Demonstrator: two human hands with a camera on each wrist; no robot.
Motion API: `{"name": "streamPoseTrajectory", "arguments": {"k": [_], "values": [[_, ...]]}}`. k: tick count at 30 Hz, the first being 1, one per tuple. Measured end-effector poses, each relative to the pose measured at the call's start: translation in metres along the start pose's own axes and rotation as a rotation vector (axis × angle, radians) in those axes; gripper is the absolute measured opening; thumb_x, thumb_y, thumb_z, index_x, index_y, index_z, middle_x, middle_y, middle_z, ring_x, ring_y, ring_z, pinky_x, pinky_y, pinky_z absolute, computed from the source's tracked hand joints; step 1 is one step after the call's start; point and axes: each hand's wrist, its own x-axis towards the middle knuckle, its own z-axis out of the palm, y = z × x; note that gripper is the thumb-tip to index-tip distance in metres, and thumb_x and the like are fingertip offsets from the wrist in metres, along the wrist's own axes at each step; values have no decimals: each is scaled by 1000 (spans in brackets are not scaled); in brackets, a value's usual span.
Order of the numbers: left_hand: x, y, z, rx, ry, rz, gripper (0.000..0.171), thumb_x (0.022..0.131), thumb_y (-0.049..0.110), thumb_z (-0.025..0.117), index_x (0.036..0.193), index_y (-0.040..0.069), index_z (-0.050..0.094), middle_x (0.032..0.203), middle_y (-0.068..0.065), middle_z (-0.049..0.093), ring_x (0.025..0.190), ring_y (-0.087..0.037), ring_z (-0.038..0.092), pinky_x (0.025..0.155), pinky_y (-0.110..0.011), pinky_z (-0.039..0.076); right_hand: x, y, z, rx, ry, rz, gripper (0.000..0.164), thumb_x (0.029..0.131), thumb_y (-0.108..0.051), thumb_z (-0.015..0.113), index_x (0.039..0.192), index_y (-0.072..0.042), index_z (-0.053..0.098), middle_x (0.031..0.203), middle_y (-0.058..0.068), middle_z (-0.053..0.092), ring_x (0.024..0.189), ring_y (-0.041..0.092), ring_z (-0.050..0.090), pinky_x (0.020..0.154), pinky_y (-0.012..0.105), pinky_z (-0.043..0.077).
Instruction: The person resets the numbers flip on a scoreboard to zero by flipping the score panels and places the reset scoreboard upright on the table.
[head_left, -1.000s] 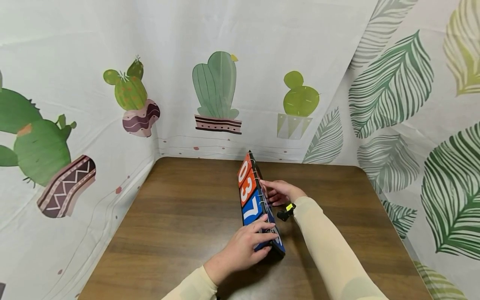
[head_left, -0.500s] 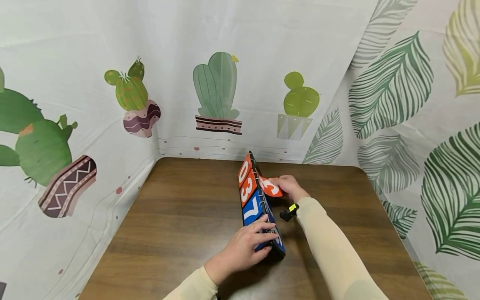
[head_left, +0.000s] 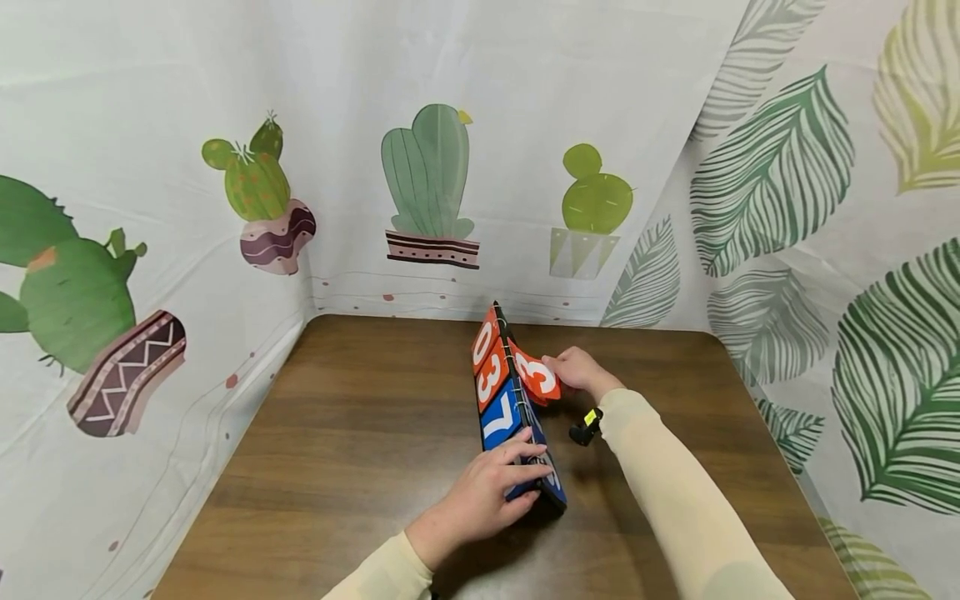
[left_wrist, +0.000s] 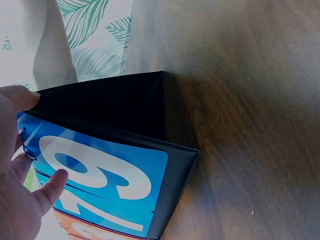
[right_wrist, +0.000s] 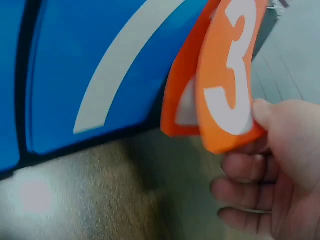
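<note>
A tent-shaped tabletop flip scoreboard (head_left: 501, 417) stands on the table, its ridge running away from me. Red and blue number cards hang on rings along the ridge; 0, 3 and 7 show on its left face. My left hand (head_left: 480, 496) grips the near end over the ridge; in the left wrist view, fingers straddle the black frame beside a blue card (left_wrist: 159, 170). On the right face, my right hand (head_left: 579, 369) pinches a red card marked 3 (head_left: 534, 377) by its lower edge, bent outward. Another orange-red card (right_wrist: 176, 102) hangs loose behind it.
The brown wooden table (head_left: 360, 433) extends around the scoreboard. White cloth (head_left: 337, 125) printed with cacti hangs behind and to the left, leaf-printed cloth (head_left: 780, 333) to the right. A small black wrist device (head_left: 583, 429) with a yellow mark sits by the right sleeve.
My right hand first touched the scoreboard's right face, then swung the red 3 card outward, and still holds it, slightly lower. My left hand has kept its place on the near end.
</note>
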Motion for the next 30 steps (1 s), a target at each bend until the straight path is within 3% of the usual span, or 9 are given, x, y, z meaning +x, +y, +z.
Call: {"name": "streamPoseTrajectory", "arguments": {"k": [2,5,9,14,20,23,26,30], "values": [[0,0,0,5,4,7,35,97,28,72,132,26,71,147,4,59,150,-28,46,111,-51,50,0,1,1,-66,-52,-10,52,105,-47,53,75,-9,70,58,1,58,53,18,56,52,28,50],[1,0,0,7,9,12,34,97,28,72,131,24,72,146,2,60,149,-28,46,112,-51,50,-1,1,1,-69,-88,-14,53,105,-48,52,68,-13,63,52,-1,51,48,17,52,48,29,48],[1,0,0,18,12,12,34,97,28,72,131,25,72,146,3,60,149,-28,46,111,-51,50,-5,-2,-3,47,-82,-28,49,104,-45,56,73,-9,67,54,0,52,50,18,52,52,33,51],[0,1,0,18,5,-2,35,97,29,72,132,28,71,148,6,59,150,-27,45,110,-51,51,-10,-4,-12,160,-71,9,32,98,-40,68,90,-9,72,61,1,61,58,19,62,70,47,60],[-1,2,-1,16,-1,-21,37,96,29,73,133,29,70,148,6,58,150,-26,44,111,-52,50,-13,-2,-30,325,-45,59,28,95,-36,72,92,-10,61,71,-1,64,63,16,64,67,39,60],[-1,1,-1,10,-3,-25,36,96,28,74,132,27,71,149,7,58,150,-26,44,111,-53,49,-17,-7,-42,447,-35,70,27,97,-31,70,107,-7,62,87,1,67,67,15,67,67,38,62],[0,1,-1,-5,-6,-29,36,96,27,74,132,26,71,149,7,58,151,-26,44,112,-53,49,-22,-16,-55,559,-46,66,38,99,-26,66,129,-3,58,97,4,68,70,17,70,73,41,64],[0,1,0,-2,-3,-24,35,96,28,73,131,26,72,148,7,58,151,-26,44,112,-52,49,-34,-34,-73,671,-59,34,52,103,-22,57,150,-4,45,89,2,72,66,19,73,74,40,64]]}}
